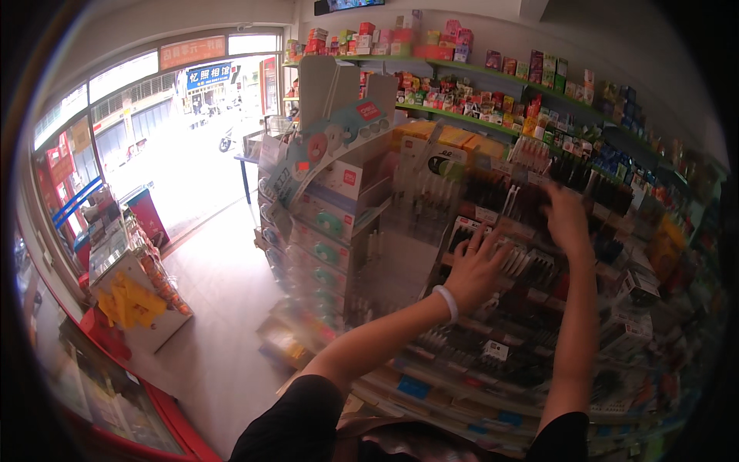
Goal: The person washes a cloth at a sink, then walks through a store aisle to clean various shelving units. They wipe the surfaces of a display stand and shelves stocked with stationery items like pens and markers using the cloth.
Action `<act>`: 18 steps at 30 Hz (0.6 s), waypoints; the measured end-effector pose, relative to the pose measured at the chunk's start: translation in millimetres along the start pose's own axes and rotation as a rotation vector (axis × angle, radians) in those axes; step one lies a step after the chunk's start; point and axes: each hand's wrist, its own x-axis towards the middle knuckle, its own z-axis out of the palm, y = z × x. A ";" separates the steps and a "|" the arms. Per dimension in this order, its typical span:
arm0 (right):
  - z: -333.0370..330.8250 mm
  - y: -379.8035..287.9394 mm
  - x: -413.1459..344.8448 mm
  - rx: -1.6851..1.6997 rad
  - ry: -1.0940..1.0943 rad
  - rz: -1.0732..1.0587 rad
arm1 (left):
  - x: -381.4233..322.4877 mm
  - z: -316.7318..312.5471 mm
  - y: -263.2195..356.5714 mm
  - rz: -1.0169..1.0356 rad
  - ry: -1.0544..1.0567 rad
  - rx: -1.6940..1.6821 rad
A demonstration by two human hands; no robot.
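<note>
A tiered display of pens [522,263] stands before me, its rows split into small compartments. My left hand [474,270], with a ring and a white wristband [447,303], reaches over a box of dark-capped pens [465,228]. Its fingers are apart and nothing shows in them; whether the fingertips touch the pens is unclear. Higher and to the right, my right hand [566,216] is blurred beside a dark row of pens, with its fingertips pointing away from me. Motion blur hides whether it holds one. White pens [510,199] stand upright between the two hands.
Left of the pens rises a deli-branded cardboard stand [332,147] with packs of teal tape dispensers or cutters [328,222]. Green-edged wall shelves [491,72] carry many boxes. A counter with yellow bags [130,300] stands near the bright doorway. Pale floor [213,341] lies between.
</note>
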 end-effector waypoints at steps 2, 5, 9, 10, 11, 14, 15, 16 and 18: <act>10.0 5.7 -7.2 -0.064 -0.046 -0.001 | 5.9 9.0 4.9 0.001 -0.038 -0.033; 18.2 11.6 -6.5 0.106 0.030 0.107 | 7.3 19.0 15.6 -0.015 -0.085 0.075; 21.9 45.6 -0.7 0.577 0.300 0.308 | 3.4 20.9 25.2 -0.038 -0.096 0.070; 12.9 40.9 -2.2 0.532 0.286 0.288 | 1.2 21.4 22.9 -0.050 -0.107 0.086; 5.5 36.6 -4.3 0.486 0.270 0.271 | -1.5 22.1 20.9 -0.061 -0.120 0.099; 25.6 67.1 -27.4 0.155 0.059 0.050 | 1.2 24.0 31.0 -0.055 -0.119 0.087; 22.9 48.9 -29.2 0.033 0.051 0.099 | 0.5 29.1 27.3 -0.044 -0.085 0.138; 26.5 45.3 -32.1 0.014 0.156 0.069 | 1.3 30.6 28.6 -0.039 -0.078 0.189; 35.4 42.5 -32.9 0.071 0.308 0.177 | 5.2 20.1 32.8 -0.037 -0.107 0.163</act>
